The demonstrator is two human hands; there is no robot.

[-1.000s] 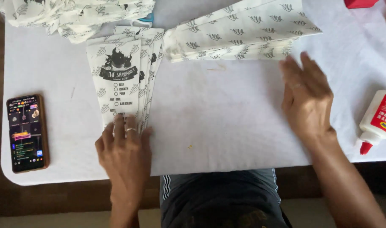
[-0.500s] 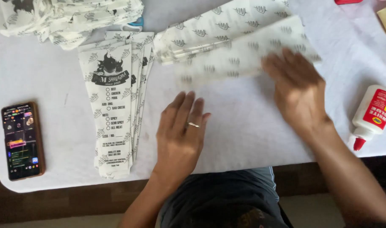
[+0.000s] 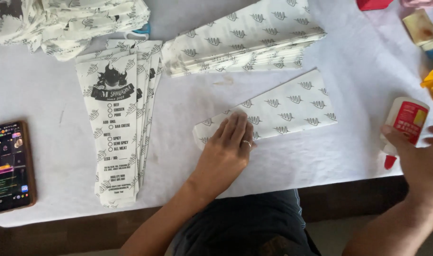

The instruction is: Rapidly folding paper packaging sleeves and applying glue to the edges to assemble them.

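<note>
Pinning the bag (image 3: pixel 273 111) flat mid-table with left hand (image 3: pixel 228 144), fingers (image 3: pixel 235 128) spread and gripping nothing, while right hand (image 3: pixel 418 159) half-curls beside the glue (image 3: pixel 406 121) near the right edge, best keeps it from sliding.

Flat patterned paper sheet (image 3: pixel 278 114), glue bottle (image 3: pixel 406 121)

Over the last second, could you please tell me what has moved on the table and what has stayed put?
The left hand left the printed bags and moved right onto a single folded bag, now pulled down clear of the folded stack. The right hand let go of that stack and moved right, closing on the glue bottle. The phone and both stacks stayed put.
</note>
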